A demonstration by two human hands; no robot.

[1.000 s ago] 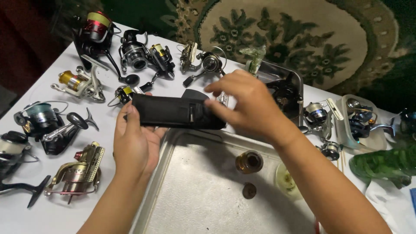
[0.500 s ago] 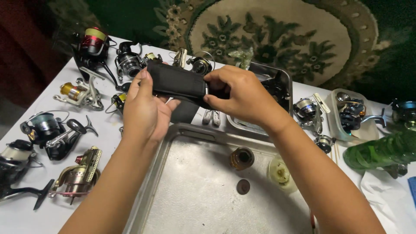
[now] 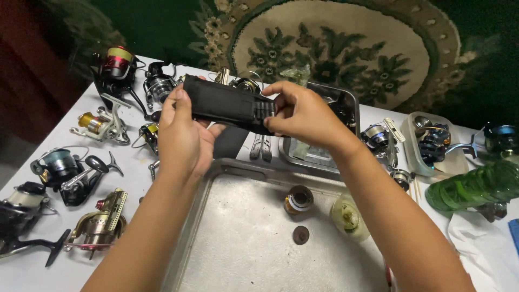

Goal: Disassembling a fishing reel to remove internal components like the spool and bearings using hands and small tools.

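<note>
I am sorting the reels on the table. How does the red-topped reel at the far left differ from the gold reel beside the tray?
The red reel has a dark body and stands at the table's far edge; the gold reel has a brassy body and lies near the tray. The red reel's spool is red and yellow; the gold reel shows a perforated pale plate. No hand touches either.

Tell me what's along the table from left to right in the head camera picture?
Dark reel → gold reel → left hand → black pouch → right hand → blue reel → green bottle.

Perhaps home workbench: fishing reels [image 3: 81, 176], rug [image 3: 330, 48]
</note>
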